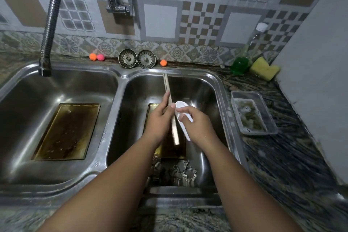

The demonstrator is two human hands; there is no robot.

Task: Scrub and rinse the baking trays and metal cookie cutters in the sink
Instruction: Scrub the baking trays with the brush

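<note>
In the right basin of the steel sink (pixel 113 118) a baking tray (pixel 166 83) stands on its edge, so I see it as a thin strip. My left hand (pixel 160 117) grips it near the middle. My right hand (pixel 195 124) presses a white scrubbing pad (pixel 180 104) against the tray's right face. Beneath both hands a second, browned tray (pixel 169 151) lies flat on the basin floor. Several metal cookie cutters (pixel 180 173) are piled at the near end of this basin. A third greasy tray (pixel 69 130) lies flat in the left basin.
A flexible tap hose (pixel 49 24) hangs over the left basin; no water is running. Two strainers (pixel 127 58) and small coloured balls (pixel 93 56) sit on the back ledge. On the right counter are a green soap bottle (pixel 240 65), a yellow sponge (pixel 263 68) and a plastic tub (pixel 252 113) of soapy water.
</note>
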